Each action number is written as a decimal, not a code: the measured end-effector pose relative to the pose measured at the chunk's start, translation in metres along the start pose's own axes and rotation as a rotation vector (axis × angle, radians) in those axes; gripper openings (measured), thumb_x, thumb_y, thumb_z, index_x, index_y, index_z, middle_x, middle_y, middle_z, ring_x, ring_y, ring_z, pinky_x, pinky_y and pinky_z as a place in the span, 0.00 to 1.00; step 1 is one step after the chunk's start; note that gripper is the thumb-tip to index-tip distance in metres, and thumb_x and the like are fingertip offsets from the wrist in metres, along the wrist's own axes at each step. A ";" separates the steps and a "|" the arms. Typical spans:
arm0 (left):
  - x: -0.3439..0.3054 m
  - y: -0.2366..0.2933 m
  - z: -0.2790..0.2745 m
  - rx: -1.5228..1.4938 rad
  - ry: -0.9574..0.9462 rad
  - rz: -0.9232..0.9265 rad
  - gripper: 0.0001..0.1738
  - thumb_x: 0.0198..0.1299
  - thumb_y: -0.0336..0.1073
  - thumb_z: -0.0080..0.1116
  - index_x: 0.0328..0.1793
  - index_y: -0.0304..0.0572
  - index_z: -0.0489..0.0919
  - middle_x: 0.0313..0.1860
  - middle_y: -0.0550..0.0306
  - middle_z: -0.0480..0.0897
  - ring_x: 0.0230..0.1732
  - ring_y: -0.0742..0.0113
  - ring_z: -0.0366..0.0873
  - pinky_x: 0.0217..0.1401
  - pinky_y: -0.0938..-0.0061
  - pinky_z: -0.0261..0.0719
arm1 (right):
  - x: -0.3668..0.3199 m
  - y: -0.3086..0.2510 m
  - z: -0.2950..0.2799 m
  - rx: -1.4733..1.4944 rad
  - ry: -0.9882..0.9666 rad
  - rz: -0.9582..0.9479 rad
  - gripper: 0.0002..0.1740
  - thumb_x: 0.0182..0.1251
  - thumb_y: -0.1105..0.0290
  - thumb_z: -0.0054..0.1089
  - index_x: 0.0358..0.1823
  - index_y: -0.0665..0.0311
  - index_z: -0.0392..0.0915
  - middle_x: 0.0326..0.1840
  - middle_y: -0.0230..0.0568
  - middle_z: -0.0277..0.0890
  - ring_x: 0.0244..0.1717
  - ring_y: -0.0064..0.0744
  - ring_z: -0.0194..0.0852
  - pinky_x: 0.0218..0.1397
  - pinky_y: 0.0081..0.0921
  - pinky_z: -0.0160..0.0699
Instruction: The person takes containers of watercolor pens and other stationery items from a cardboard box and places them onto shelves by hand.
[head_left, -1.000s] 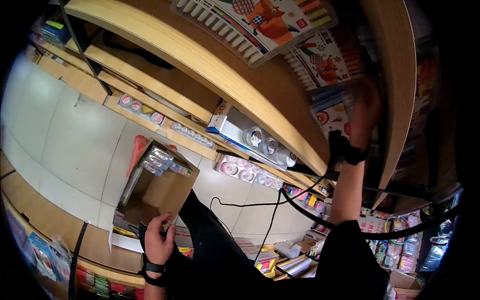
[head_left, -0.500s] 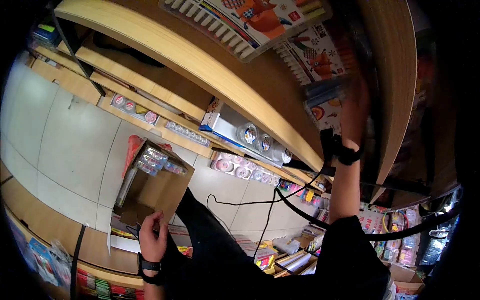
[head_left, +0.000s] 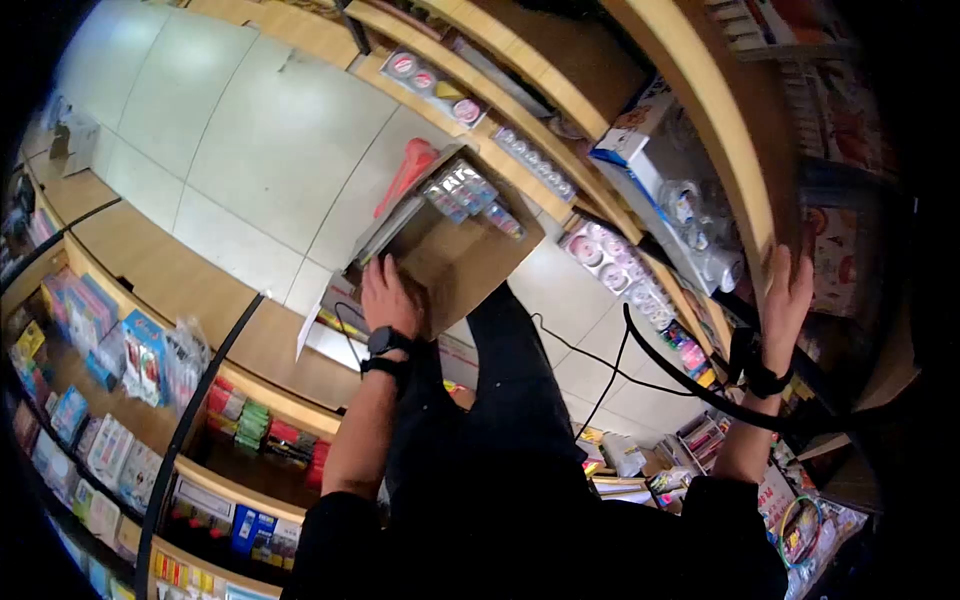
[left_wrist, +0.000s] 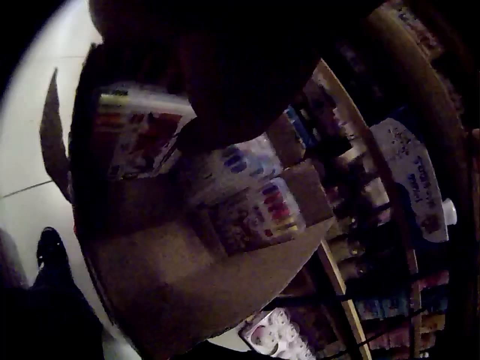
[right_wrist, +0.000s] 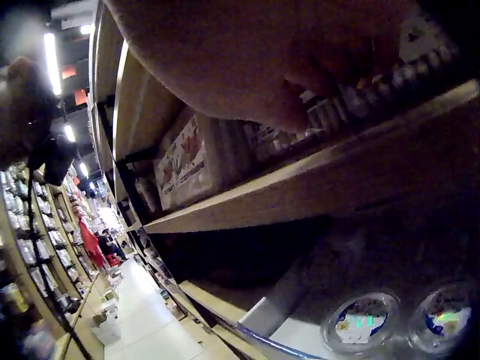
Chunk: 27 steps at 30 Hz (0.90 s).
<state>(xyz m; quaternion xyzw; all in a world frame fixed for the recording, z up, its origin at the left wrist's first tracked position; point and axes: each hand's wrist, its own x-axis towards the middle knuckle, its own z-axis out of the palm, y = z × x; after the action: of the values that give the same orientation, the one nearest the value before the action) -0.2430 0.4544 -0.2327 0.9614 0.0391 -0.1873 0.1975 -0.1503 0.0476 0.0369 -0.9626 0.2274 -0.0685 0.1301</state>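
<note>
Tipping of the cardboard box, near eleven o'clock, could be caused by pressure from the left hand, grip unclear; at three o'clock, the right hand is held straight-fingered.

The 2 wrist views are mostly dim, ceiling lights glaring in the right.

The head view looks forward and down, tilted, over the cardboard box and the wooden shelf, while the left wrist view peers closely into that same box and the right wrist view looks along that same shelf's near edge, down the aisle.
</note>
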 end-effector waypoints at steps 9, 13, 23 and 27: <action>0.018 -0.020 0.020 0.186 0.051 -0.017 0.32 0.47 0.37 0.53 0.60 0.34 0.63 0.59 0.41 0.65 0.62 0.45 0.60 0.64 0.59 0.58 | 0.005 0.012 0.022 0.006 -0.029 0.062 0.25 0.67 0.54 0.48 0.43 0.77 0.70 0.38 0.48 0.72 0.39 0.33 0.67 0.48 0.29 0.66; 0.031 -0.004 0.005 0.117 -0.010 -0.013 0.23 0.49 0.34 0.52 0.52 0.33 0.67 0.51 0.38 0.72 0.53 0.43 0.68 0.56 0.58 0.67 | -0.008 0.042 0.011 0.149 0.238 0.115 0.20 0.67 0.62 0.48 0.50 0.73 0.68 0.48 0.43 0.70 0.48 0.32 0.64 0.55 0.27 0.61; 0.039 -0.038 0.045 0.228 -0.100 -0.053 0.15 0.57 0.30 0.46 0.51 0.45 0.71 0.41 0.44 0.74 0.42 0.47 0.73 0.42 0.57 0.74 | -0.040 0.122 0.019 0.369 0.577 0.326 0.10 0.63 0.67 0.51 0.39 0.67 0.67 0.38 0.35 0.66 0.39 0.25 0.59 0.48 0.26 0.62; 0.043 -0.038 0.043 0.283 -0.101 -0.091 0.13 0.52 0.34 0.53 0.45 0.45 0.71 0.39 0.50 0.73 0.42 0.51 0.73 0.42 0.60 0.73 | -0.038 0.118 0.019 0.549 0.594 0.429 0.16 0.63 0.67 0.51 0.43 0.75 0.67 0.42 0.43 0.69 0.43 0.29 0.64 0.52 0.28 0.63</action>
<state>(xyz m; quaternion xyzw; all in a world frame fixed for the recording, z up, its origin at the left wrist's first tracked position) -0.2241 0.4724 -0.2993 0.9662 0.0457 -0.2479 0.0530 -0.2296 -0.0329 -0.0167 -0.7624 0.4226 -0.3706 0.3207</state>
